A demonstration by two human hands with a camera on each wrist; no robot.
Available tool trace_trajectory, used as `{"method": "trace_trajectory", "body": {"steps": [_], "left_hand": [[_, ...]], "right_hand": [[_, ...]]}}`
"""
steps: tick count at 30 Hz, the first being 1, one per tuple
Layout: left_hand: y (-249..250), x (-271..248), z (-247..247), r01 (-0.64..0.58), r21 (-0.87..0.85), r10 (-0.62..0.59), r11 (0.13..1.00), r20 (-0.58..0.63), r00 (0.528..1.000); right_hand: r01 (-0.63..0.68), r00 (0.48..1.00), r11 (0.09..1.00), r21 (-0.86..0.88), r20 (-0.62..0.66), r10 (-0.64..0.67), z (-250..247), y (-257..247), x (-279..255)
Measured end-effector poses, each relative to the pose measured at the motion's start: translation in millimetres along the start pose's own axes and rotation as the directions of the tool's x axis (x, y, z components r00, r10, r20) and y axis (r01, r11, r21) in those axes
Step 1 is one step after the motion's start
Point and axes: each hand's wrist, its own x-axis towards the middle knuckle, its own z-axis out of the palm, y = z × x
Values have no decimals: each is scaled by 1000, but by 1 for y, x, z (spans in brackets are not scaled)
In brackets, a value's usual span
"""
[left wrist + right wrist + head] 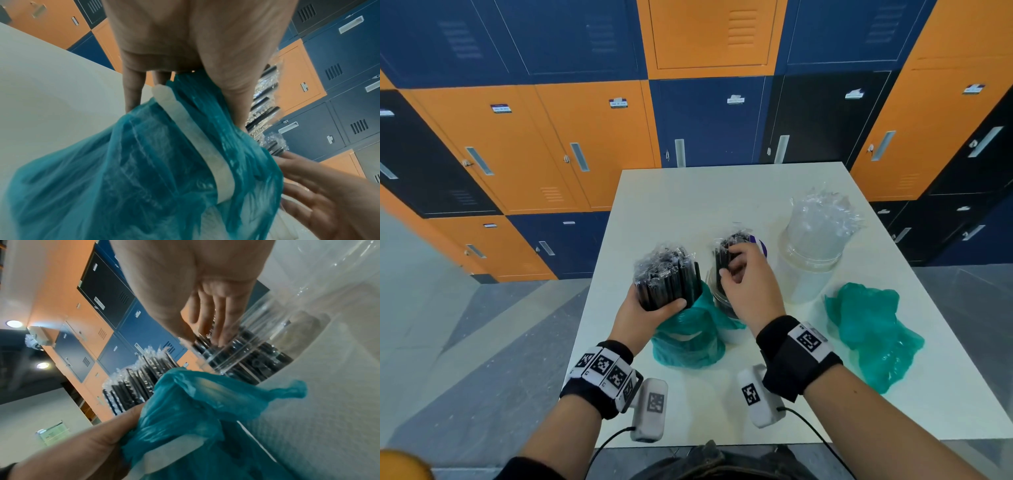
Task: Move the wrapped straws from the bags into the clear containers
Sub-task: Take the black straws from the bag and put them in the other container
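Note:
My left hand grips a bundle of black wrapped straws that stands up out of a teal bag; the same bag fills the left wrist view, with the straws past the palm. To the right stands a clear container with more black straws upright in it. My right hand reaches into its top, thumb and curled fingers pinching the tops of the straws there. The clear wall shows in the right wrist view.
A second clear container at the back right holds clear-wrapped straws. A crumpled, empty-looking teal bag lies at the right. All stand on a white table. Orange and blue lockers line the wall behind.

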Motion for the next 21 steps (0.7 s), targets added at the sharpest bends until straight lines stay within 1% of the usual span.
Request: {"method": "trace_trajectory", "body": {"steps": [2,3,4,5,7,8,10,13,15,18,21], "left_hand": [[1,0,0,-1,-7,1,1000,-1,1000],[0,1,0,-6,-11,6,1000,3,1000],[-1,1,0,-11,-16,11,1000,7,1000],[-2,2,0,-15,-21,15,1000,12,1000],[-5,3,0,-25,-34,26,999,25,999],[-6,4,0,-22,-37,23,999,32,999],[-7,4,0,-24,-32,25,999,38,999],[-6,1,0,-21,-21,21,1000,24,999],[-3,0,1,-22,-17,22,1000,15,1000],[1,-2,1,-21,-15,21,1000,4,1000],[1,-2,1,-30,-23,31,999,9,999]], "right_hand": [[87,991,996,20,-105,-84,-1,-7,-5],[117,987,993,20,-117,-114,0,-11,-6],[128,988,991,26,-87,-125,2,-14,-8],[111,994,993,37,-19,-111,5,-18,-10],[33,989,999,34,143,-37,10,-22,-11],[-3,980,1000,22,201,-1,12,-23,-11],[-34,964,999,-5,265,35,16,-24,-12],[9,952,994,-106,306,24,19,-24,-13],[25,955,991,-130,296,15,20,-24,-13],[-1,964,997,-76,266,21,19,-25,-15],[-22,963,1000,-12,267,25,20,-24,-17]]}}
